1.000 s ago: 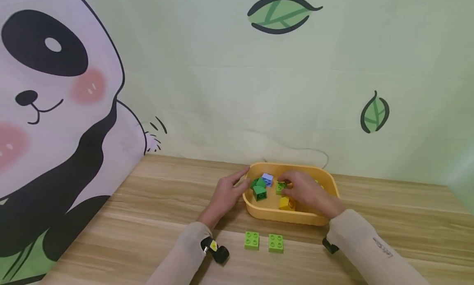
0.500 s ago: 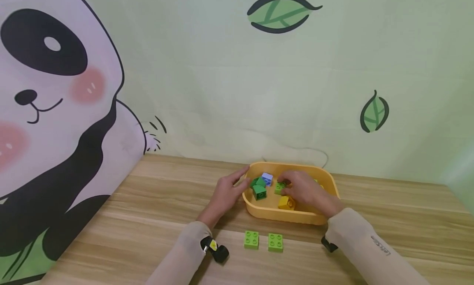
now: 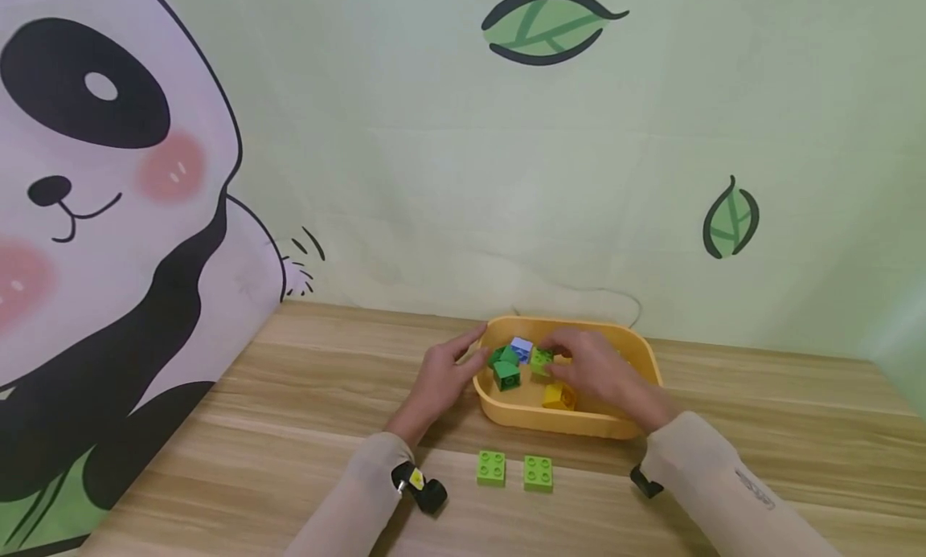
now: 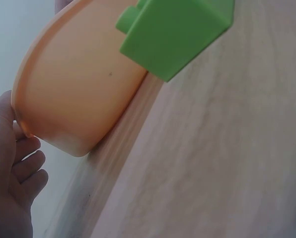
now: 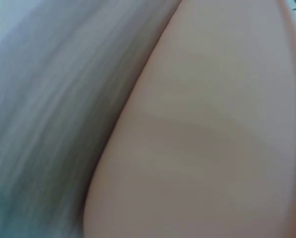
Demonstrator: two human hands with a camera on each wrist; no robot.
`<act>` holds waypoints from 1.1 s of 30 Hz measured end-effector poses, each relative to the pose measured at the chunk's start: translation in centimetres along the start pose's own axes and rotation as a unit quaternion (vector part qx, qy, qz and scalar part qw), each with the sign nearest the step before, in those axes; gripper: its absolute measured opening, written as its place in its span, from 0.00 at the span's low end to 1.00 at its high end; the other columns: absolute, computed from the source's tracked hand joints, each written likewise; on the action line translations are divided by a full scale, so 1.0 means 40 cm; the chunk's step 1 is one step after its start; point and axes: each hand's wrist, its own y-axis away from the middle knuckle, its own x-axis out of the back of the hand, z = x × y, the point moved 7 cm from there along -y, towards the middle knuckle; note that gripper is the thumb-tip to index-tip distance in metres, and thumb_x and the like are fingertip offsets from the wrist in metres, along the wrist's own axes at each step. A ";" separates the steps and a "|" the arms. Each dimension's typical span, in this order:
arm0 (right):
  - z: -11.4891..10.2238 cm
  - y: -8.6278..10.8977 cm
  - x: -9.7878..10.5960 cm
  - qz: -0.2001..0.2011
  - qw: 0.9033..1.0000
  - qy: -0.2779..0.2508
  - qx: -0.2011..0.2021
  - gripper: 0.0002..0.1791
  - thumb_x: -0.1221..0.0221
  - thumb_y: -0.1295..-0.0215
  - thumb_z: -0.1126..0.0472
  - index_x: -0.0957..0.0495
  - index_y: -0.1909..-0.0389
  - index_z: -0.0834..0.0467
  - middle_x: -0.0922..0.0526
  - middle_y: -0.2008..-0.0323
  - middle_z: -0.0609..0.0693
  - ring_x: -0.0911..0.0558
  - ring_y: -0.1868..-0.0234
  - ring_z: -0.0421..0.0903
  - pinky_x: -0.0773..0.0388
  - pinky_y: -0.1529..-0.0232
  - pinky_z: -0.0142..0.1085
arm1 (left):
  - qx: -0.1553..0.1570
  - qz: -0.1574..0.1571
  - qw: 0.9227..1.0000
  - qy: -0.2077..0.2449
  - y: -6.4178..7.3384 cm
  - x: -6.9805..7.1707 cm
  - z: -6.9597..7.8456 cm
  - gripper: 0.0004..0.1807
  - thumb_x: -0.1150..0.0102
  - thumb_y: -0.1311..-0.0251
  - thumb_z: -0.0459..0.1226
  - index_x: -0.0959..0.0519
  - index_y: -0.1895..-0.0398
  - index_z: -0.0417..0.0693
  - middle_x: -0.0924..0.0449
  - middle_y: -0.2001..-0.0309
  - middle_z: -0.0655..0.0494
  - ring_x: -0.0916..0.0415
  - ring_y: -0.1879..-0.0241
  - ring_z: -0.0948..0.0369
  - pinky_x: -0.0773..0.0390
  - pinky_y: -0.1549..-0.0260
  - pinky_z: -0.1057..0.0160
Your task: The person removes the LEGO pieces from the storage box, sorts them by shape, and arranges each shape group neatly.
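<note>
Inside the orange plastic tub (image 3: 571,422), my right hand (image 3: 589,368) pinches a light green toy brick (image 3: 540,361) between thumb and fingers. My left hand (image 3: 443,378) holds the tub's left end; in the left wrist view that hand (image 4: 9,163) has its thumb at the rim and its fingers curled against the outside. To the left of the pinched brick lie a blue brick (image 3: 521,348) and dark green bricks (image 3: 507,375). A yellow brick (image 3: 559,396) lies near the tub's front wall. The right wrist view shows only the tub's outer wall (image 5: 197,124) and the table.
Two light green bricks, a left one (image 3: 491,468) and a right one (image 3: 538,473), stand studs up on the wooden table (image 3: 289,428) in front of the tub. Behind the table hangs a pale green cloth (image 3: 405,179) with a printed panda. A thin cord runs behind the tub.
My right hand has lifted the light green brick a little and shifted it left, towards the blue one. The left hand has stayed at the tub's end.
</note>
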 end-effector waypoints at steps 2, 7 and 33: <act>-0.009 0.004 0.003 0.006 1.000 0.004 0.011 0.15 0.32 0.30 0.66 0.15 0.44 0.65 0.12 0.48 0.58 0.15 0.47 0.58 0.16 0.42 0.54 | 0.000 0.000 1.000 0.001 0.000 0.001 0.000 0.27 0.40 0.22 0.41 0.26 0.25 0.44 0.27 0.27 0.49 0.30 0.28 0.44 0.31 0.29 0.46; -0.026 0.024 0.017 0.026 0.999 0.013 0.032 0.15 0.31 0.30 0.66 0.14 0.45 0.65 0.12 0.49 0.57 0.15 0.48 0.58 0.15 0.43 0.54 | 0.002 -0.001 1.000 0.004 0.000 -0.001 0.001 0.27 0.41 0.22 0.41 0.26 0.24 0.44 0.28 0.26 0.49 0.31 0.27 0.44 0.31 0.28 0.46; -0.117 0.167 0.077 0.113 0.986 -0.003 0.124 0.16 0.25 0.38 0.69 0.12 0.49 0.61 0.12 0.53 0.50 0.13 0.54 0.50 0.12 0.52 0.48 | -0.002 0.001 1.000 0.016 0.002 -0.002 0.001 0.27 0.41 0.22 0.42 0.26 0.24 0.44 0.28 0.26 0.51 0.33 0.26 0.46 0.33 0.27 0.45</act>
